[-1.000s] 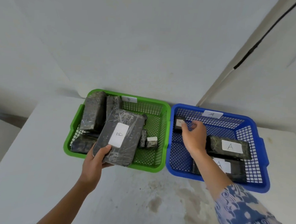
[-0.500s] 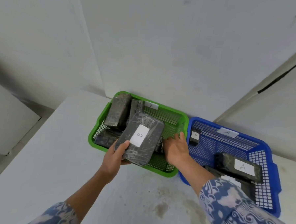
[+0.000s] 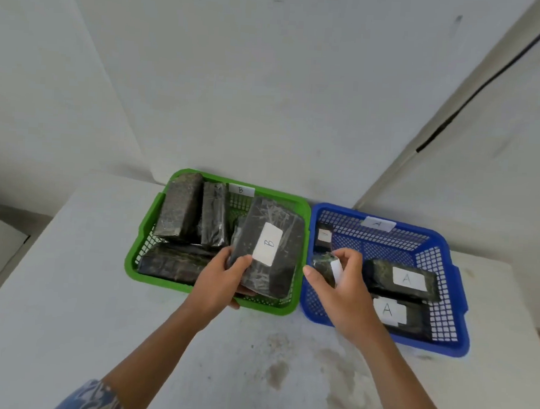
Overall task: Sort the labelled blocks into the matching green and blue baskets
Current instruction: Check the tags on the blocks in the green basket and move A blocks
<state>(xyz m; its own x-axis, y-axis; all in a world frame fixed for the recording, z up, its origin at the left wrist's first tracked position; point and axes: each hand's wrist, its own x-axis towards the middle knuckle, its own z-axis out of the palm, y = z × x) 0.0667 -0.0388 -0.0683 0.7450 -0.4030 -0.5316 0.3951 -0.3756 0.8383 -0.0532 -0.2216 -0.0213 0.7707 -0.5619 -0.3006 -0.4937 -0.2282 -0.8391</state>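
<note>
Moved: the right hand (image 3: pixel 348 289), which was reaching into the green basket (image 3: pixel 214 295) half a second ago, has been brought over the blue basket (image 3: pixel 455 345) with a small block (image 3: pixel 328 266) in it.
Right grip: narrow — the small block is pinched between thumb and fingertips, above the basket's 9 o'clock edge; its white label is seen edge-on and cannot be read.
Left grip: closed round the near end of the large B block (image 3: pixel 268 248), held tilted above the green basket's 3 o'clock side.
Step in hand: judged to be the placing of the small block; the label is best turned and read first, then the block lowered onto bare mesh near the other small block (image 3: pixel 324 238) at 11 o'clock, not dropped.
A blocks: one (image 3: pixel 399 278) at 3 o'clock, one (image 3: pixel 400 314) at 5 o'clock, both in the blue basket.
Materials: dark rectangular blocks in glossy, crinkled film — likely slippery; paper labels.
Baskets: rigid plastic lattice, rounded corners, side by side on the bench (image 3: pixel 70 287).
Bench: pale, matt, stained at 6 o'clock.
</note>
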